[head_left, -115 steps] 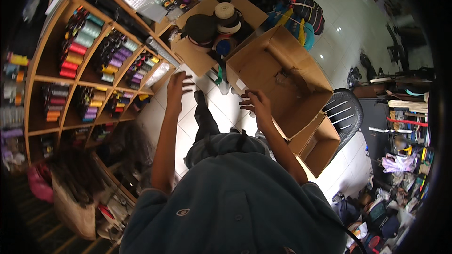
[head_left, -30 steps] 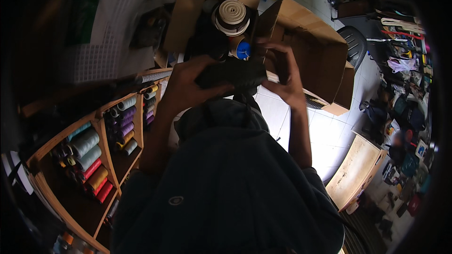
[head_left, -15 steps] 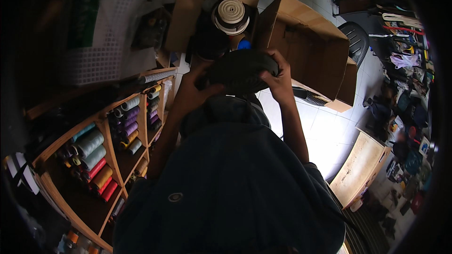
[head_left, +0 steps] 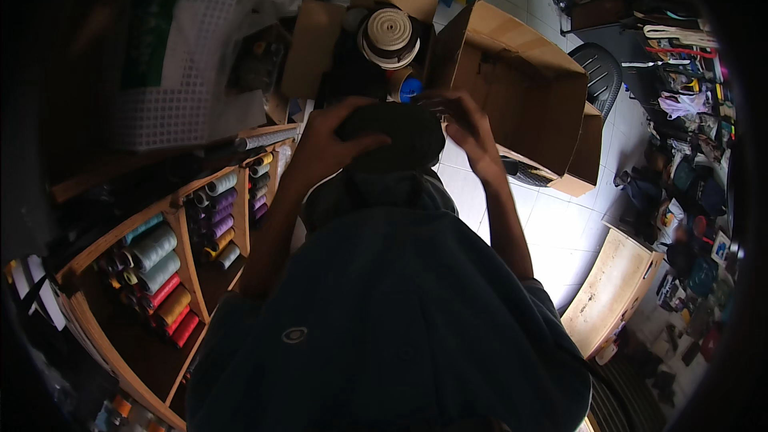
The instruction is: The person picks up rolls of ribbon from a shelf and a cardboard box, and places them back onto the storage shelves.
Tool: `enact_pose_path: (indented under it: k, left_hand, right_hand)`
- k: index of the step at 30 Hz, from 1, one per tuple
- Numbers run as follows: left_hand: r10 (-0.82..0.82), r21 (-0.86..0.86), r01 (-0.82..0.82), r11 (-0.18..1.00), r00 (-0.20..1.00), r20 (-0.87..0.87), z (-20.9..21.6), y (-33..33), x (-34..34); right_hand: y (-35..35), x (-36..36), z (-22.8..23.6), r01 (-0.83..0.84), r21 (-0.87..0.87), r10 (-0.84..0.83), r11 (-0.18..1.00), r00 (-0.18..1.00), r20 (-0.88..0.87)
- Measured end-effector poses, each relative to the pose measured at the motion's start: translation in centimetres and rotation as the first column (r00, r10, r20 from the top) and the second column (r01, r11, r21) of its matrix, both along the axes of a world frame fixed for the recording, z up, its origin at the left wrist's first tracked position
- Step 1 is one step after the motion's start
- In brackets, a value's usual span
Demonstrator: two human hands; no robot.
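Observation:
A dark, thick, rounded roll (head_left: 404,132) is held in front of my chest; its material is too dark to make out. My left hand (head_left: 326,140) grips its left side, thumb across the near face and fingers over the top. At the roll's right edge is my right hand (head_left: 472,134), its thumb and fingers spread apart, the fingertips slightly blurred. Just beyond, an opened cardboard box (head_left: 312,44) contains a cream coiled roll (head_left: 392,26) and a blue round item (head_left: 410,90).
A larger cardboard box (head_left: 520,96) lies open to the right, by a black chair (head_left: 600,72). Thread spools (head_left: 156,248) fill a wooden shelf (head_left: 192,260) on the left. A white perforated basket (head_left: 196,72) stands above it. At lower right is a small wooden table (head_left: 612,288).
The roll has tipped and shifted slightly left and nearer to me. My right hand has loosened from its edge, fingers now extended; my left hand has moved further over the roll.

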State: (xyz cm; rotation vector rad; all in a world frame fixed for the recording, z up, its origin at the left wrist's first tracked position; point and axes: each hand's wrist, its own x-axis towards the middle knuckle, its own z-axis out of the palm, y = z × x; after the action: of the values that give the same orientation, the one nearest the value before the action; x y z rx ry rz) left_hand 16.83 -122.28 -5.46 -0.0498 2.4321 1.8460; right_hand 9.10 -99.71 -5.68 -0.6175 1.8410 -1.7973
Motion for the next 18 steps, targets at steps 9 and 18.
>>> enact_pose_path:
  k: [9,18]
  left_hand:
    - [0.178,0.112,-0.179,0.977,0.984,0.022,-1.8,0.9,0.9]
    - [0.389,0.04,-0.387,0.921,0.909,-0.152,-3.7,2.0,0.7]
  right_hand:
    - [-1.1,1.2,-0.3,0.134,0.331,-0.199,0.934,0.965,0.169]
    - [-3.0,4.5,-4.7,0.503,-0.016,-0.499,0.864,0.86,0.107]
